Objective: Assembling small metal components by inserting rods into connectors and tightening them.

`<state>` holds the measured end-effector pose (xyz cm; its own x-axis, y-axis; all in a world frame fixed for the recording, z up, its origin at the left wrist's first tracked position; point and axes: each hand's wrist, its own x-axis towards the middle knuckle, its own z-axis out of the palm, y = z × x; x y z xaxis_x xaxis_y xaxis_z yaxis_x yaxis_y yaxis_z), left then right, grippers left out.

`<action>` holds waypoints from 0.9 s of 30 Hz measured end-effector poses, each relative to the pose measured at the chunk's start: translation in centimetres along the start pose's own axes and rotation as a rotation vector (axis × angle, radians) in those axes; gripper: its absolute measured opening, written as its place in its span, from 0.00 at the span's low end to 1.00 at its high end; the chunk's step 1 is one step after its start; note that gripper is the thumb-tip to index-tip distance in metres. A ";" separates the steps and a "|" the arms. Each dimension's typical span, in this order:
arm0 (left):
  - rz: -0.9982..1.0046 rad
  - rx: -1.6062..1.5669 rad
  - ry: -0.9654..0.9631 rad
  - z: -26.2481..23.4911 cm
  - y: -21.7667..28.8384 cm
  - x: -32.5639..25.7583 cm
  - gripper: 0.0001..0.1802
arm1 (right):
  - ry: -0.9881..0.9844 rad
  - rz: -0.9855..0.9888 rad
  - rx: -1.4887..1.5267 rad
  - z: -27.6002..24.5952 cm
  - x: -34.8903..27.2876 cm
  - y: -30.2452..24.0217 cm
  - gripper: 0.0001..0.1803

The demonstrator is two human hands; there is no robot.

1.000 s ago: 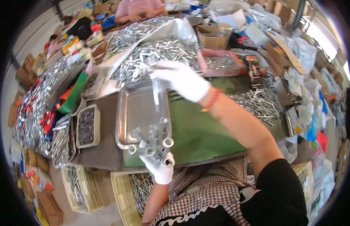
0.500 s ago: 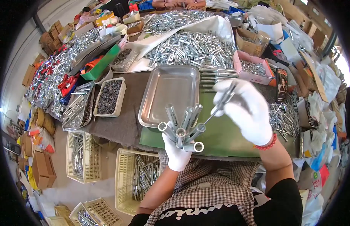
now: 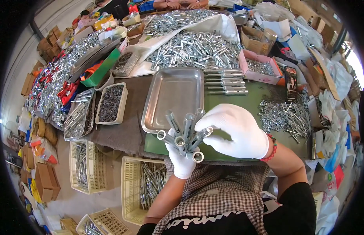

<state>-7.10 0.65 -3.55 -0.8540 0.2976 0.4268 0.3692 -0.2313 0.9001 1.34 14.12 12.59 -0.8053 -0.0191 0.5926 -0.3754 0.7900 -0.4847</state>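
My left hand [image 3: 182, 165], in a white glove, is closed around a bundle of several hollow metal tubes [image 3: 187, 125]. They stand upright and fan out, their open ends facing up. My right hand [image 3: 238, 131], also gloved, is curled beside the bundle, with thumb and fingertips at the tubes on its right side. Whatever lies within those fingers is hidden by the glove. One tube end [image 3: 207, 130] near the right thumb looks filled. Beyond the hands sits a shallow steel tray [image 3: 144, 123] with nothing in it. Right of it lies a row of metal sleeve anchors [image 3: 227, 83].
A large heap of metal tubes [image 3: 197, 49] covers the back of the table. A pink box [image 3: 261, 76] of small parts, loose nuts [image 3: 271, 113], thin bolts [image 3: 296, 122] and a phone [image 3: 291, 84] are at right. A screw tub [image 3: 112, 103] stands left; yellow crates [image 3: 129, 196] below.
My right hand has come down and left to the bundle. The thin grey rods seen in it before are out of sight. The bundle has tilted slightly; the view has shifted a little.
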 end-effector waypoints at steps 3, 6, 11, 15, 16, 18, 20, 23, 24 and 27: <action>-0.004 0.098 0.009 -0.4 -0.3 0.3 0.23 | -0.048 0.122 0.216 0.0 0.0 0.3 0.19; -0.078 0.052 0.025 -0.2 0.0 0.4 0.27 | -0.099 0.251 0.343 0.2 0.1 0.3 0.12; 0.049 -0.100 -0.076 -0.7 -0.2 0.0 0.34 | 0.057 0.277 0.235 -0.3 -0.7 -0.8 0.15; -0.330 -0.421 -0.035 -1.2 -1.2 -1.0 0.48 | -0.113 0.268 0.187 0.6 -1.4 -3.3 0.26; -0.351 -0.890 0.015 -0.7 -2.7 -1.7 0.35 | -0.083 0.228 0.123 2.2 -1.8 -3.3 0.25; -0.429 -1.414 0.039 -1.1 -5.2 -2.6 0.30 | -0.044 0.175 0.022 4.4 -2.0 -3.2 0.22; -0.449 -1.356 0.031 -1.7 -6.1 -3.1 0.32 | -0.015 0.140 -0.009 4.7 -2.1 -3.1 0.21; -0.597 -1.261 -0.119 -1.9 -1.9 -0.5 0.30 | 0.164 0.057 0.067 2.1 -2.0 -4.1 0.13; -0.348 -0.667 -0.040 -1.3 -1.2 -0.8 0.32 | 0.307 0.081 0.082 1.2 -2.2 -4.1 0.12; -0.060 0.015 0.029 -1.0 -0.2 -0.4 0.44 | 0.689 0.494 0.493 -0.1 -2.8 -3.8 0.09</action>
<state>-7.19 -0.35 -4.04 -0.8850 0.2839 0.3691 0.3219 -0.2000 0.9254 5.11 11.25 12.84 -0.5384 0.7302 0.4207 -0.3441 0.2652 -0.9007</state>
